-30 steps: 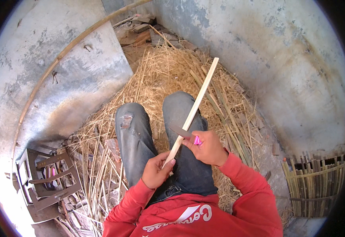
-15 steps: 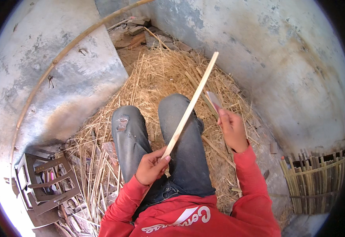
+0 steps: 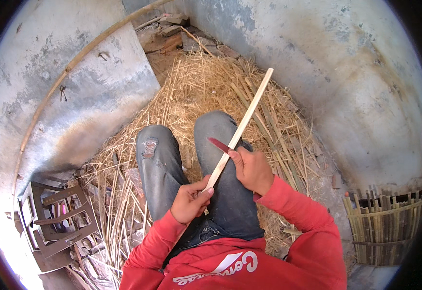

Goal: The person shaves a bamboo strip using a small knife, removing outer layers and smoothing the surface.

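Observation:
A long pale strip of bamboo or wood (image 3: 253, 107) slants up and away over my right thigh. Its near end is pinched between the thumb and fingers of my left hand (image 3: 190, 199). My right hand (image 3: 255, 170) is closed around a knife, whose handle is hidden in the fist. The knife's blade (image 3: 217, 144), reddish in this light, lies across the strip a little beyond my left hand and points left. The right thumb is at the strip, close to the blade.
Straw-like shavings (image 3: 196, 82) cover the floor between my legs and the walls. Longer strips (image 3: 274, 130) lie to the right. A slatted bamboo basket (image 3: 387, 227) stands at right, a dark wooden frame (image 3: 68, 222) at left. A curved pole (image 3: 71, 65) leans against the left wall.
My right hand has moved left and down from beside the strip, bringing the knife blade across it. The strip and my left hand have shifted only slightly.

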Tool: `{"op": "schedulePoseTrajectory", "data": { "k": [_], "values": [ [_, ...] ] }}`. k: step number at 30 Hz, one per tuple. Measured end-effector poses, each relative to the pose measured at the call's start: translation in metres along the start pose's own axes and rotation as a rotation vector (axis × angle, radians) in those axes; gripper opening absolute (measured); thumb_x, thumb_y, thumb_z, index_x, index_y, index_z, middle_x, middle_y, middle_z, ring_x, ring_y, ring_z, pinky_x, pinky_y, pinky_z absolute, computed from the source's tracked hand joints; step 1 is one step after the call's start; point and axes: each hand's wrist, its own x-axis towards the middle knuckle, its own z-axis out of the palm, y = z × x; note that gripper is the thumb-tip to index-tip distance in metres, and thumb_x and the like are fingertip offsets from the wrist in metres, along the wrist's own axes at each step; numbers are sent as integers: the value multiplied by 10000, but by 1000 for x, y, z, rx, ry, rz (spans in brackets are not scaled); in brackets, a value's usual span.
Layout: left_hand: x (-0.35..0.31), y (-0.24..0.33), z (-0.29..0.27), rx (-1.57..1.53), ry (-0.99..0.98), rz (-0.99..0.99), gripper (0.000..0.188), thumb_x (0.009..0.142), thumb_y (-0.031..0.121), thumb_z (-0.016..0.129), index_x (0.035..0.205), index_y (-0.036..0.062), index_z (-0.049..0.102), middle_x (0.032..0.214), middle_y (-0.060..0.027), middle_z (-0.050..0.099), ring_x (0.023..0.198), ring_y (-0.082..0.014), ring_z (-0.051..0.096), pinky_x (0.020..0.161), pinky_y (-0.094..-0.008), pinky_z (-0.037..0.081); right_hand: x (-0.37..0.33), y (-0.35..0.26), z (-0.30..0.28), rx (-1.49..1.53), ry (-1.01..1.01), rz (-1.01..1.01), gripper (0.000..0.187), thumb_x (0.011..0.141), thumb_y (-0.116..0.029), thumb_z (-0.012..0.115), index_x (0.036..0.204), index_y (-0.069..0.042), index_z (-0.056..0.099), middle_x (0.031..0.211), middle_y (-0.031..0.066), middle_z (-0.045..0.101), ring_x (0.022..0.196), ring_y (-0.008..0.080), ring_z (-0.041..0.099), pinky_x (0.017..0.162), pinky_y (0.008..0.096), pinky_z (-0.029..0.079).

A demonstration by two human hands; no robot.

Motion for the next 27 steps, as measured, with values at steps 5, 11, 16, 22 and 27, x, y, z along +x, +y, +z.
{"op": "schedulePoseTrajectory", "data": {
  "k": [5, 11, 16, 22, 27],
  "values": [
    [-1, 2, -1, -54, -66, -32, 433, 1086, 166, 592, 1511, 95, 551, 655, 47, 441, 496, -43, 348, 444, -236, 266, 13, 4, -14, 42, -31, 67, 375, 1077, -276, 538, 874, -3, 697, 642, 264, 595, 592, 444, 637, 512, 489, 452],
    [1, -1, -6, -173, -124, -75, 426, 1093, 178, 582, 1513, 118, 547, 652, 43, 408, 493, -53, 327, 438, -237, 253, -2, -7, -12, 73, -126, 84, 426, 1083, -333, 517, 889, -17, 727, 683, 263, 620, 663, 452, 669, 585, 518, 505],
    [4, -4, -10, -208, -168, -66, 435, 1101, 192, 565, 1529, 125, 524, 654, 47, 367, 495, -53, 302, 437, -236, 243, 8, 6, -24, 152, 78, 182, 430, 1101, -288, 498, 858, 8, 694, 647, 258, 596, 604, 449, 635, 565, 511, 471],
    [3, -12, -13, -269, -227, -111, 466, 1099, 200, 557, 1559, 159, 499, 656, 62, 327, 487, -45, 281, 430, -232, 226, -20, -2, -11, 300, -264, 143, 514, 1100, -392, 524, 752, -22, 603, 532, 185, 521, 477, 316, 518, 494, 407, 404],
    [5, -12, -11, -221, -201, -85, 458, 1097, 191, 563, 1550, 142, 509, 658, 63, 359, 489, -40, 305, 434, -232, 245, -13, -3, -39, 878, -635, 416, 531, 1092, -409, 555, 707, -45, 592, 610, 24, 553, 551, 114, 490, 505, 329, 356]
  ]
}}
